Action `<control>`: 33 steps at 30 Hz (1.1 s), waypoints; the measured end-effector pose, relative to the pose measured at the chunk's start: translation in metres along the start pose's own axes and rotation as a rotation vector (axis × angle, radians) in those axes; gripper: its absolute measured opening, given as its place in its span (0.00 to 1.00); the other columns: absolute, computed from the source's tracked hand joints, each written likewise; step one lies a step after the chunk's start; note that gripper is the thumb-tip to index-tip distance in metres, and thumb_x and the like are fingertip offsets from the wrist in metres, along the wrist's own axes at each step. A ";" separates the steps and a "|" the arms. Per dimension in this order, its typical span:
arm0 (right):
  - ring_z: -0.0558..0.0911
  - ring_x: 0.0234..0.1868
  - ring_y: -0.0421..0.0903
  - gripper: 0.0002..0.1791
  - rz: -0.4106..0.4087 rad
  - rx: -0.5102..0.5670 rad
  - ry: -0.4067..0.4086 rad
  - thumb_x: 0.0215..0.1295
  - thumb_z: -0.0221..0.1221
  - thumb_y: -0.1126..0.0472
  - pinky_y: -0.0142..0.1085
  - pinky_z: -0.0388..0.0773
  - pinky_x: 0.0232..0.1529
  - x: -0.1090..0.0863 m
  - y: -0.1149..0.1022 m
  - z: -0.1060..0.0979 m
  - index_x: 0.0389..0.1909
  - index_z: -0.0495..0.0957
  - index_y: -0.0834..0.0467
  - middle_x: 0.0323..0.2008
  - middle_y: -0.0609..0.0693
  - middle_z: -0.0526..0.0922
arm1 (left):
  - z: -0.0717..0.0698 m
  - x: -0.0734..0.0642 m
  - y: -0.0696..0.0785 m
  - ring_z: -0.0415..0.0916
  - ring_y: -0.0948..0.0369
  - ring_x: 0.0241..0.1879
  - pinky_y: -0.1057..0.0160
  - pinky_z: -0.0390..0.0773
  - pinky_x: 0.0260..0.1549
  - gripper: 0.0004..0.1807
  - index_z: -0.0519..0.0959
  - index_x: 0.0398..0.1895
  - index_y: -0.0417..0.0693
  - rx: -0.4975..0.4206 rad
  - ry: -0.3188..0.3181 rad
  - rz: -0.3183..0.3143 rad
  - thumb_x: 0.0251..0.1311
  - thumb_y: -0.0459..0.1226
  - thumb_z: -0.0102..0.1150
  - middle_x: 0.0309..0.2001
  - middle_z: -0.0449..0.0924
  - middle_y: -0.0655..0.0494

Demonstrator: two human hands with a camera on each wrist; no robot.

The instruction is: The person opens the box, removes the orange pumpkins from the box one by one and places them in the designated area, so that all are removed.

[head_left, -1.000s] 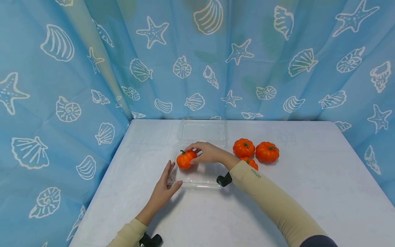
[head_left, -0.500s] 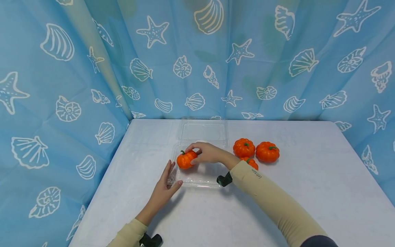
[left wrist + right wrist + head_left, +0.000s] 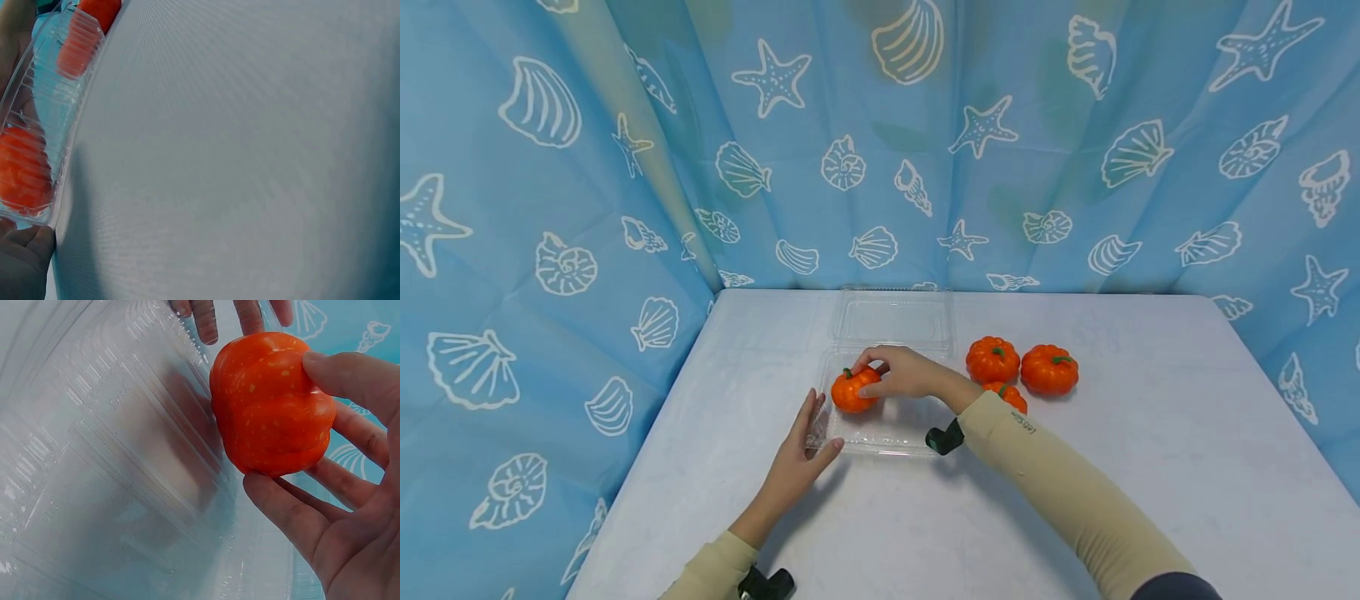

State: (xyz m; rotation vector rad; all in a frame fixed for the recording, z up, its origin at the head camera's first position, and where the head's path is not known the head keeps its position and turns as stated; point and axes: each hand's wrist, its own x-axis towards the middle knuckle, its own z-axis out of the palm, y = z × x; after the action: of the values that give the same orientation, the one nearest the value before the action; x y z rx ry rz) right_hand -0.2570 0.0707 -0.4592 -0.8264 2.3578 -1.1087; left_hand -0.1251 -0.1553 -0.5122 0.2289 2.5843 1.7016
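My right hand (image 3: 910, 372) pinches a small orange pumpkin (image 3: 850, 392) with a green stem at the left side of a clear plastic clamshell box (image 3: 887, 437). Thumb and fingertips hold its ribbed sides in the right wrist view, where the pumpkin (image 3: 269, 406) shows over the transparent floor. At the box's front left corner rests my left hand (image 3: 797, 462), fairly straight fingers along the left wall and thumb at the front rim. Through the ribbed wall in the left wrist view, the held pumpkin (image 3: 25, 169) appears above the left hand (image 3: 25, 262).
The box's lid (image 3: 891, 321) lies folded back behind it. Two more pumpkins (image 3: 992, 360) stand side by side right of the box, and a third pumpkin (image 3: 1011, 398) is partly hidden by the right forearm. A blue shell-print curtain (image 3: 880, 167) hangs behind the white table (image 3: 1150, 433).
The held pumpkin has turned slightly and shifted a little right and toward the front, and the right fingers have moved slightly on it. My left hand has stayed at the box's corner.
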 end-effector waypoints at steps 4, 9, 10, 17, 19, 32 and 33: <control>0.79 0.61 0.57 0.16 -0.009 -0.006 0.010 0.66 0.68 0.56 0.46 0.79 0.61 -0.001 0.000 0.000 0.53 0.81 0.50 0.61 0.50 0.79 | 0.000 0.000 -0.001 0.48 0.49 0.79 0.44 0.53 0.73 0.49 0.46 0.83 0.50 0.001 0.001 0.003 0.67 0.39 0.66 0.80 0.54 0.49; 0.78 0.61 0.58 0.16 -0.023 -0.007 0.024 0.66 0.68 0.56 0.47 0.79 0.61 -0.004 -0.002 -0.003 0.53 0.80 0.51 0.62 0.51 0.79 | -0.001 0.000 -0.001 0.48 0.49 0.79 0.42 0.55 0.73 0.49 0.46 0.83 0.50 -0.005 0.003 0.012 0.67 0.39 0.66 0.80 0.54 0.49; 0.78 0.61 0.58 0.16 -0.024 -0.007 0.025 0.66 0.68 0.56 0.47 0.79 0.62 -0.004 -0.002 -0.003 0.53 0.80 0.51 0.62 0.51 0.79 | -0.001 0.000 -0.002 0.48 0.49 0.79 0.41 0.56 0.72 0.49 0.46 0.83 0.50 -0.007 0.004 0.013 0.67 0.39 0.66 0.80 0.54 0.49; 0.78 0.62 0.56 0.16 -0.055 -0.018 0.043 0.66 0.68 0.56 0.47 0.78 0.62 -0.011 0.002 -0.008 0.53 0.80 0.52 0.61 0.51 0.79 | -0.001 0.000 -0.004 0.49 0.49 0.79 0.41 0.58 0.71 0.49 0.46 0.83 0.50 -0.005 0.000 0.016 0.67 0.39 0.66 0.80 0.54 0.50; 0.78 0.61 0.56 0.16 -0.062 -0.008 0.053 0.66 0.68 0.56 0.45 0.79 0.61 -0.015 0.002 -0.011 0.53 0.80 0.52 0.60 0.51 0.79 | -0.001 0.001 -0.004 0.49 0.49 0.79 0.42 0.57 0.72 0.49 0.46 0.83 0.50 -0.003 -0.001 0.017 0.67 0.39 0.66 0.80 0.54 0.50; 0.78 0.60 0.54 0.17 -0.091 0.054 0.100 0.65 0.70 0.59 0.40 0.82 0.56 -0.040 0.006 -0.024 0.53 0.80 0.52 0.60 0.50 0.79 | 0.000 0.001 -0.004 0.48 0.50 0.79 0.47 0.58 0.72 0.49 0.45 0.83 0.48 -0.006 0.002 -0.009 0.67 0.39 0.66 0.80 0.53 0.49; 0.78 0.60 0.54 0.17 -0.094 0.063 0.104 0.65 0.70 0.59 0.40 0.82 0.56 -0.043 0.006 -0.025 0.53 0.80 0.52 0.60 0.50 0.79 | 0.000 0.001 -0.004 0.48 0.50 0.79 0.47 0.58 0.72 0.49 0.45 0.83 0.48 -0.001 0.003 -0.010 0.67 0.39 0.66 0.80 0.53 0.50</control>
State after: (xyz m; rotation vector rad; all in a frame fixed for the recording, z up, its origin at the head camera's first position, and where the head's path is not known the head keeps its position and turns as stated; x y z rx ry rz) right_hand -0.2421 0.1159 -0.4442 -0.8848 2.3756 -1.2860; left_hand -0.1268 -0.1568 -0.5161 0.2131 2.5821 1.7019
